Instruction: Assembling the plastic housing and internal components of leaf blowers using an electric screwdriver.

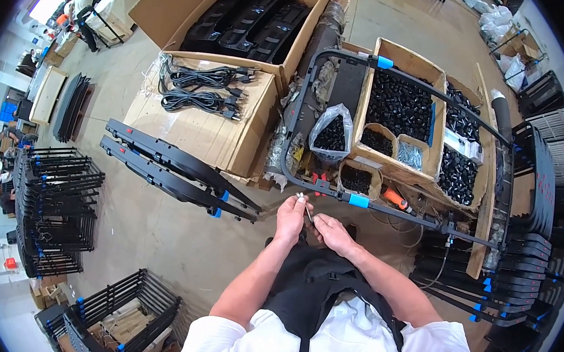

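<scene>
My left hand [290, 218] is raised in front of my apron and pinches a small silvery screw [301, 196] at its fingertips. Close beside it, my right hand [331, 232] grips a thin metal tool [308, 212] whose tip points up toward the left hand. Both hands hover just below the near bar of a black tubular frame [321, 187] with blue sleeves [359, 201]. The frame lies across cardboard boxes of small black parts [399, 106].
A plastic bag of black pieces [332, 133], a box of screws [410, 155] and an orange-handled tool [395, 199] lie behind the frame. Left are coiled black cables [199, 88] on cartons, two long black panels [169, 166] and stacks of black frames [57, 210]. More panels [514, 277] stack at right.
</scene>
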{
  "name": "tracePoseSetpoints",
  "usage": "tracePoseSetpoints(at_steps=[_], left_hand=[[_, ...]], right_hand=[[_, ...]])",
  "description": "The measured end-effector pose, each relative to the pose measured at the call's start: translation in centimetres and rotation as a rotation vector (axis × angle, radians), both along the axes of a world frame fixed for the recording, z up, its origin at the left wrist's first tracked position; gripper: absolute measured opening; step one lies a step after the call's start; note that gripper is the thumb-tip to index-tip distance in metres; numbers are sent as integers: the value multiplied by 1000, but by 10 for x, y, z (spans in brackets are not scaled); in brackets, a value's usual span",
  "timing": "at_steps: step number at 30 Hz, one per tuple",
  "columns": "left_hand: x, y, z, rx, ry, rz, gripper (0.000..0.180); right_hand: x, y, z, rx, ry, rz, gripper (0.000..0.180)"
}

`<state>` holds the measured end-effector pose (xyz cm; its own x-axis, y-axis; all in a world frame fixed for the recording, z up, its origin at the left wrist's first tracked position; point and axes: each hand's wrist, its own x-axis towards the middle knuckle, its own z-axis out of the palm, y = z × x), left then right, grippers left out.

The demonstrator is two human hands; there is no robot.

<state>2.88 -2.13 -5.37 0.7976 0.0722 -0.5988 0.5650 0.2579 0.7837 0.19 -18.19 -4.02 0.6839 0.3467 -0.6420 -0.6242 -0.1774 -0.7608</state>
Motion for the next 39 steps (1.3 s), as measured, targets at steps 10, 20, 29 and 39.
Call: tracePoseSetpoints(at_steps=[10,20,29,39], left_hand=[[12,0,-5,276,-114,-230,20],[24,12,6,538,-220,-541,27],[19,17,-1,220,-173,-404,23],[32,22,8,253,-73,-458,29]], right_hand=[[2,8,-8,-299,-407,-6,33],[5,12,-11,-272,-326,-25,31],[7,16,-7,-224,-282,-59,33],[14,17,-6,-147,-189,-166,33]])
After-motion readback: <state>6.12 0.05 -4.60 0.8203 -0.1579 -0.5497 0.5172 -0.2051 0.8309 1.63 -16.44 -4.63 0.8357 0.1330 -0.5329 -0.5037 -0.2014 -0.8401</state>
